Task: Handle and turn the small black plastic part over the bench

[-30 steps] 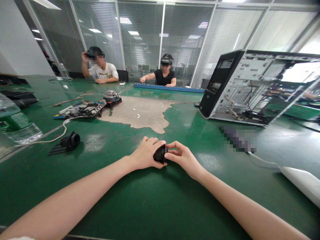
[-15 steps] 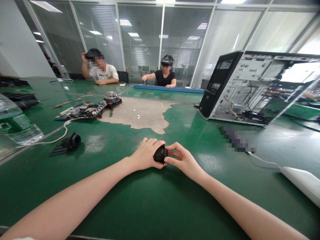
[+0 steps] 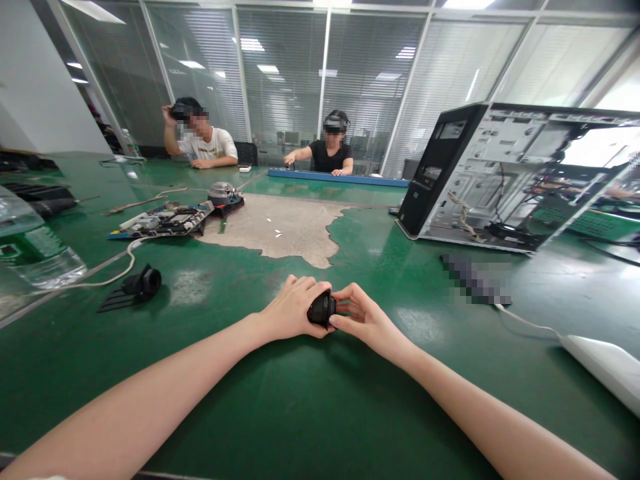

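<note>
Cupping a small black part (image 3: 320, 311) in the left hand (image 3: 291, 310) over the green bench (image 3: 320, 413), and pinching its right end with the fingers (image 3: 353, 293) of the right hand (image 3: 369, 320). Pressing lower with the right thumb (image 3: 346, 325) than a second ago, probably regripping slightly rather than releasing.

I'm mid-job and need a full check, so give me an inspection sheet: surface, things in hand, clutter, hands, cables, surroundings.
Surface: glossy green tabletop, with a ragged-edged greyish patch.
Things in hand: one rounded black plastic-looking part.
Clutter: clear plastic bottle with green label, black piece with flat slatted base, populated circuit board, open black-and-silver computer case.
Hands: left hand wraps the rounded part; right hand touches its right side.
Cables: off-white cable at left; white cable meeting a flat white block at right.
Surroundings: person in a white shirt and person in a black shirt; glass partition behind.
</note>
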Tool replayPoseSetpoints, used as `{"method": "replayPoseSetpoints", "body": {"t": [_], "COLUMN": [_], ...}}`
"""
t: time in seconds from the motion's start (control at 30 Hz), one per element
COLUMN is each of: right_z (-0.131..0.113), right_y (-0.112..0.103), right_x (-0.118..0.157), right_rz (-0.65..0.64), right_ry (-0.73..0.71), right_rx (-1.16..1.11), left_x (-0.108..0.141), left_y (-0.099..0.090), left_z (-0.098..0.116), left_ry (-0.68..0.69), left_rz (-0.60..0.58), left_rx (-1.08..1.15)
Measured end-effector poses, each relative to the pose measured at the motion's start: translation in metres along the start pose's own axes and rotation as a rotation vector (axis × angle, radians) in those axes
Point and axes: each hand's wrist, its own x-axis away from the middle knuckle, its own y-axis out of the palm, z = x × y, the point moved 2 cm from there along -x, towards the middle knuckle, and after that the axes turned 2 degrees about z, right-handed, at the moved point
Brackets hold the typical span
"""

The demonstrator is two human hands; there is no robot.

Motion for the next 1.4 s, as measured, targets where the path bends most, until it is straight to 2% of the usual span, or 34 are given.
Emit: {"method": "replayPoseSetpoints", "body": {"t": [0.2, 0.4, 0.63, 0.83, 1.03, 1.17, 1.4], "right_z": [0.0021, 0.0012, 0.0031, 0.0027, 0.0008, 0.0018, 0.0013], "right_y": [0.0017, -0.0005, -0.001, -0.0012, -0.0012, 0.0001, -0.0014], "right_x": [-0.0038, -0.002, -0.0044, -0.0021, -0.0032, -0.0036, -0.0011], "right_rz": [0.066, -0.014, 0.05, -0.021, 0.023, 0.047, -0.02], "right_ry": [0.04, 0.003, 0.037, 0.008, -0.007, 0.024, -0.018], "right_rx": [-0.026, -0.02, -0.02, 0.0, -0.009, 0.014, -0.001], "left_x": [-0.0004, -0.0001, -0.0012, -0.0002, -0.0017, -0.0025, 0.0001], "left_y": [-0.0004, -0.0021, -0.0014, -0.001, -0.0006, -0.0002, -0.0015], "left_z": [0.001, 0.0018, 0.0016, 0.0015, 0.0046, 0.0057, 0.0069], "left_ry": [0.002, 0.012, 0.0, -0.018, 0.003, 0.006, -0.026], "left_rz": [-0.002, -0.004, -0.004, -0.004, 0.048, 0.021, 0.006], "left_rx": [-0.009, -0.034, -0.006, 0.012, 0.089, 0.132, 0.087]}}
